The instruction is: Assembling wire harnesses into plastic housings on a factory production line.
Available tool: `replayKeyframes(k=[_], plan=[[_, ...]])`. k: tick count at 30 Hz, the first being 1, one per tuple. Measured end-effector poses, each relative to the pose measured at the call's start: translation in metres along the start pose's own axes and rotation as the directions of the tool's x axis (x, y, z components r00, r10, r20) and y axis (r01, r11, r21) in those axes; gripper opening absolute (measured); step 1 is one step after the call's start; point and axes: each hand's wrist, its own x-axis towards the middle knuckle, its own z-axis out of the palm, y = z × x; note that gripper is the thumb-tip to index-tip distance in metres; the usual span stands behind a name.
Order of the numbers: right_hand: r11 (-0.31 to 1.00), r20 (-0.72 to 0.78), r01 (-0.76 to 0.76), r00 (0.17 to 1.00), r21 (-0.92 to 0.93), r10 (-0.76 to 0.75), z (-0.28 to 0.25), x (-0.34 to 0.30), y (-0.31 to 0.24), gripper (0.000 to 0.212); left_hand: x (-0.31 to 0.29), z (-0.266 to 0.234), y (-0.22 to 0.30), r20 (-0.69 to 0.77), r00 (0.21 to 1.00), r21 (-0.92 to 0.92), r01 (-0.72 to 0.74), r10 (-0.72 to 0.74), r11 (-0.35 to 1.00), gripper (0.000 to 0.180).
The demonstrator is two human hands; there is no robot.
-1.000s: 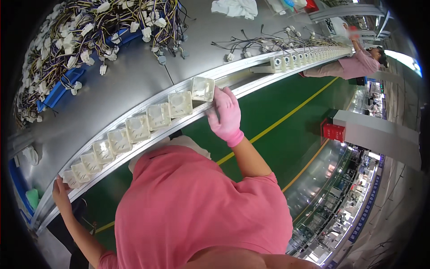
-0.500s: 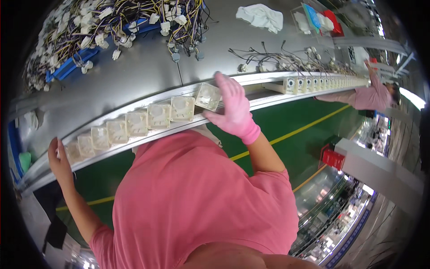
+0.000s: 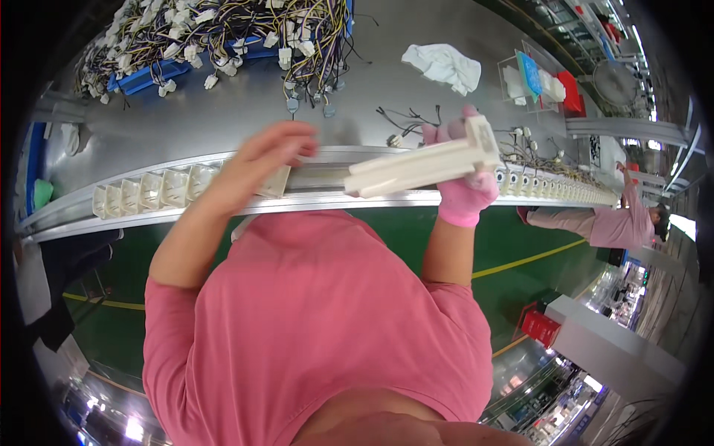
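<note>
My gloved right hand (image 3: 467,193), in pink, is closed around a long white plastic housing (image 3: 413,171) with a squarish end. It holds the piece tilted above the metal rail (image 3: 335,199), its narrow end toward the left. My bare left hand (image 3: 260,163) reaches over the rail, fingers stretched out and slightly smeared by motion, with nothing visible in them. Beneath and beside that hand stands a row of pale, square-ended plastic housings (image 3: 151,190); my forearm and hand hide part of the row.
Tangled wire harnesses (image 3: 223,44) with white connectors heap over blue trays at the far left. A white cloth (image 3: 444,67) lies on the metal table. More white housings (image 3: 535,183) line the rail at right. A co-worker (image 3: 625,223) stands beyond, near the rail's far end.
My left hand has moved right from the row's left end to near its right end. My right hand has moved right and now holds the long white housing raised over the rail.
</note>
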Motion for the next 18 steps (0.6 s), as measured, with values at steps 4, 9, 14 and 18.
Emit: replayKeyframes(k=[4,9,14,18], plan=[[0.984,0.114,0.033,0.992,0.177,-0.053,0.003,0.004,0.01,0.069,0.027,0.046,-0.022,0.506,0.841,-0.505,0.468,-0.191,0.726,0.046],[0.999,0.099,-0.031,0.994,-0.038,0.035,-0.014,0.0,0.022,0.083,0.027,0.041,-0.018,0.299,0.948,-0.5,0.253,-0.109,0.828,0.036],[0.951,0.067,-0.126,0.986,-0.281,0.15,-0.024,-0.008,0.031,0.095,0.025,0.037,-0.007,0.167,0.976,-0.389,0.198,-0.143,0.9,0.035],[0.899,-0.014,-0.198,0.978,-0.391,0.209,-0.048,-0.007,0.048,0.087,0.025,0.036,0.0,0.203,0.971,-0.371,0.195,-0.126,0.908,0.042]])
